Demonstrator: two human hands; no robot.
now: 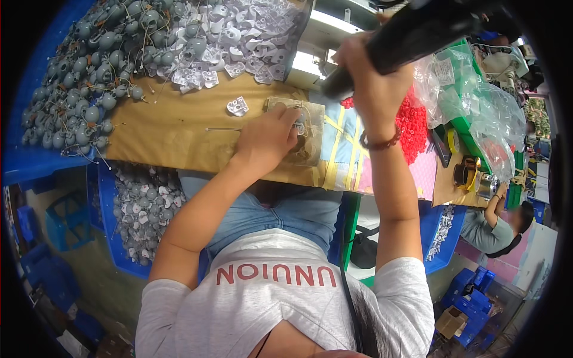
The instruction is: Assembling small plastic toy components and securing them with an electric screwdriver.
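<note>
At frame centre, left hand (268, 138) presses a small grey part onto a square tan fixture plate (307, 134) on the worktop (173, 131), while right hand (373, 77), grip clenched, holds a black cylindrical power tool (418, 33) at upper right.

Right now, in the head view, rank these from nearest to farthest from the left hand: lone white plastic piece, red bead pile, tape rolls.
From the left hand:
1. Lone white plastic piece, just left, on the brown paper.
2. Red bead pile, to the right.
3. Tape rolls, far right.

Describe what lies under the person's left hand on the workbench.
The left hand presses on a flat square metal jig plate lying on brown cardboard. A small grey part shows at the fingers; the rest is covered by the hand.
</note>
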